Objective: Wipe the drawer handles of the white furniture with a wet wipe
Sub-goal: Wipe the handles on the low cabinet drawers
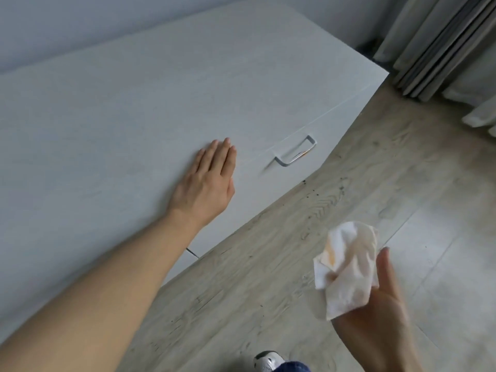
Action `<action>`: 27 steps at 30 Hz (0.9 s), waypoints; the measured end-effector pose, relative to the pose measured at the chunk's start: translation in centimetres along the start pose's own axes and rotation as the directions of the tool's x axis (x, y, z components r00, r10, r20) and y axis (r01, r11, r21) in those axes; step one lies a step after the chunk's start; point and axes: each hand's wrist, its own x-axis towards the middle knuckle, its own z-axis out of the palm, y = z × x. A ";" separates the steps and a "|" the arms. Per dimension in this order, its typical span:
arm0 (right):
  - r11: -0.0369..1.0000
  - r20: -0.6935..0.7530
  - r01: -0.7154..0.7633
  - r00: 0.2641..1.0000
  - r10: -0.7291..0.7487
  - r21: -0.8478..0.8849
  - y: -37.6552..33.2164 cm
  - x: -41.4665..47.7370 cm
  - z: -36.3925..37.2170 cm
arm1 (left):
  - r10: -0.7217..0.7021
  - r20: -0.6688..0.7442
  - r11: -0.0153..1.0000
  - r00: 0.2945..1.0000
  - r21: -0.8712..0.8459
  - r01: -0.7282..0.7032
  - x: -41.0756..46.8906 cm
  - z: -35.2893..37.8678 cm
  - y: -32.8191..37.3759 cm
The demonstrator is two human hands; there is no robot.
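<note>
- White furniture [134, 103]: low drawer unit, fills the upper left; flat top seen from above, front face slants down to the floor. Thin seam runs along the front, just above the handle.
- Floor [402, 183]: pale wood-look planks, lower right half. Dark specks lie along the unit's base, below the handle.
- Wall [80, 22]: plain, light, behind the unit's back edge.
- Curtains [442, 44]: grey and off-white folds, top right, past the unit's far right corner, reaching the floor.
- Left hand [206, 183]: bare forearm comes in from bottom left; palm lies flat on the unit at its front edge, just left of the handle, not touching it. Fingers [214, 157] straight and together, holding nothing.
- Right hand [381, 318]: bottom right, raised over the floor, well apart from the unit. Clamped on the wipe, thumb up along its right side; fingers mostly hidden under the cloth.
- Wet wipe [346, 269]: crumpled, white w/ orange-brown stains, held in the right hand, clear of the unit.
- Drawer handle [295, 151]: white U-shaped pull on the front face, near the front edge; orange smear on its right part.
- Shoe [268, 361]: white toe at the bottom edge, w/ a bit of blue fabric beside it.
</note>
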 end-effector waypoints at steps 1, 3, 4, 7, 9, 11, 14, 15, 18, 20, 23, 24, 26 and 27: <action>0.996 0.045 0.059 0.997 -0.057 -0.062 -1.1 1.1 0.8 | 0.000 0.004 1.000 1.000 0.016 0.000 0.1 0.0 -0.1; 0.991 -0.008 0.069 0.997 -0.071 -0.115 -2.5 4.0 1.9 | 0.001 0.009 0.998 1.000 0.060 -0.002 -0.2 0.3 -0.1; 0.987 -0.072 0.082 0.993 -0.093 -0.140 -3.2 4.7 2.1 | -0.013 0.021 0.998 1.000 0.058 0.012 -0.3 0.2 0.0; 0.983 -0.112 -0.025 0.994 0.004 -0.182 -6.1 8.5 3.1 | -0.048 -0.029 0.994 0.998 0.096 0.050 0.0 0.6 0.0; 0.961 -0.156 -0.011 0.987 -0.033 -0.276 -7.5 10.3 2.3 | -0.069 -0.019 0.994 0.997 0.086 0.070 -0.2 0.7 -0.1; 0.950 -0.190 -0.085 0.981 0.028 -0.299 -9.3 11.7 1.9 | -0.088 -0.033 0.991 0.996 0.094 0.091 -0.4 0.6 0.3; 0.901 -0.274 -0.089 0.961 -0.034 -0.425 -10.4 13.7 1.4 | -0.189 -0.079 0.971 0.979 0.130 0.198 0.9 0.3 3.1; 0.865 -0.289 -0.080 0.954 -0.076 -0.495 -10.5 14.4 1.2 | -0.242 -0.082 0.959 0.967 0.134 0.251 1.2 0.6 4.2; 0.467 -0.141 0.028 0.937 -0.321 -0.884 -10.1 16.9 -0.2 | -0.405 -0.112 0.897 0.907 0.142 0.418 1.8 1.8 7.3; 0.103 0.131 0.187 0.907 -0.401 -0.977 -9.7 18.8 -1.1 | -0.495 -0.150 0.846 0.856 0.142 0.514 1.8 2.8 8.5; -0.016 0.279 0.310 0.830 -0.483 -0.951 -9.8 21.5 -1.3 | -0.546 -0.260 0.793 0.797 0.148 0.591 2.5 4.1 9.1; -0.013 0.310 0.361 0.781 -0.542 -0.933 -9.9 22.3 -1.0 | -0.542 -0.311 0.790 0.781 0.130 0.600 2.4 4.6 9.2; 0.010 0.328 0.444 0.677 -0.659 -0.896 -9.9 24.0 -0.8 | -0.487 -0.421 0.811 0.766 0.107 0.575 2.6 5.3 8.9; 0.009 0.338 0.485 0.622 -0.706 -0.875 -10.0 24.9 -1.2 | -0.457 -0.453 0.822 0.765 0.114 0.558 2.6 5.8 8.6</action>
